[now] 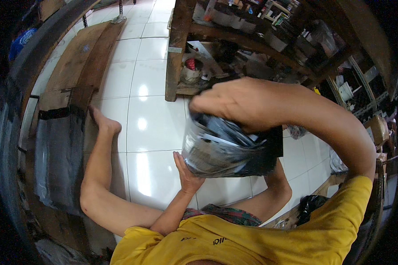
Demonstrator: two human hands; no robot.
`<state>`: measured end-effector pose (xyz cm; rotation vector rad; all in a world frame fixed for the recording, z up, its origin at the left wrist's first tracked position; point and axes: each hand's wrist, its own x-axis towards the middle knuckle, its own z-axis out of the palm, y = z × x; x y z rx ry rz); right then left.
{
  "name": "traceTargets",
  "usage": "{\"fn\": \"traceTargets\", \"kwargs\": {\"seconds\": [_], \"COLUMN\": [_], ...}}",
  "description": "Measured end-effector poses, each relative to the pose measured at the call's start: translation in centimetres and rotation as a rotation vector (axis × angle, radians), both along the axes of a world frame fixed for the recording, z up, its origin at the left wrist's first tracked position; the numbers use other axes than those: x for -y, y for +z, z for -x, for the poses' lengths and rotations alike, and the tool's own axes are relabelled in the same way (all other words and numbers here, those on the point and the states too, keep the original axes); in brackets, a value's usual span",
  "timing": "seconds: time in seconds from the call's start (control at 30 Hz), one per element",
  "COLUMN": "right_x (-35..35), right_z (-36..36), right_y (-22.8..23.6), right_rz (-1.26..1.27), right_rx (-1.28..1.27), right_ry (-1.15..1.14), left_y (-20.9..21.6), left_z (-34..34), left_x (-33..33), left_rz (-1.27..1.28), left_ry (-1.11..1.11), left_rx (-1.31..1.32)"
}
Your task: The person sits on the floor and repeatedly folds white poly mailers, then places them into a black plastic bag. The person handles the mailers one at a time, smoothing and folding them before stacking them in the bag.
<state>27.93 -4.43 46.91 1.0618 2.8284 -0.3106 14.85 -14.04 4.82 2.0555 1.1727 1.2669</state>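
Note:
A bulky package [221, 152] wrapped in shiny black and clear plastic film is held up between my knees, above the floor. My left hand [189, 177] grips it at the lower left corner, with the fingers up along its side and the palm partly beneath. Across the top, my right arm reaches over from the right. My right hand [230, 102] is at the package's upper edge, bent downward and smeared by motion. Its fingertips are hidden, so whether it holds the film cannot be made out. Loose, crumpled plastic [227, 130] shows below that hand.
White tiled floor [152, 132] stretches ahead. A wooden shelf [174, 57] crowded with goods rises in front. To the left lie flattened brown cardboard [79, 53] and a dark plastic-covered slab [59, 154]. A black plastic bag [311, 207] and cardboard boxes [378, 130] sit at the right.

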Motion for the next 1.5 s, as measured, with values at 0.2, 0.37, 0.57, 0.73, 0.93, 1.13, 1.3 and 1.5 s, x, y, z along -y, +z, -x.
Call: {"fn": "traceTargets", "kwargs": {"seconds": [0.2,0.37,0.57,0.73,0.93,1.13,1.3,1.5], "right_x": [0.8,1.5,-0.2,-0.1,-1.0,-0.5,1.9,0.7], "right_z": [-1.1,-0.7,-1.2,-0.2,-0.6,-0.7,-3.1,-2.0], "right_y": [0.4,-0.3,0.9,2.1,0.6,2.1,-0.5,1.1], "right_rz": [-0.020,0.147,0.024,0.048,0.123,0.076,0.063,0.159], "right_rx": [0.145,-0.061,0.046,0.070,0.116,0.175,0.045,0.106], "right_ry": [-0.538,-0.725,-0.395,-0.162,-0.036,-0.553,-0.721,-0.776], "left_y": [0.3,1.0,0.7,1.1,1.0,0.0,0.0,0.4], "left_z": [0.5,-0.1,-0.6,-0.3,-0.4,0.1,-0.6,-0.5], "left_x": [-0.2,0.1,0.2,-0.2,0.0,-0.2,-0.3,-0.4], "left_rz": [0.125,0.057,0.091,0.080,-0.002,0.069,0.072,0.019], "left_ry": [-0.054,-0.009,-0.034,-0.004,0.020,-0.013,-0.029,-0.013], "left_rx": [0.103,0.171,0.196,0.203,0.143,0.139,0.203,0.209]}}
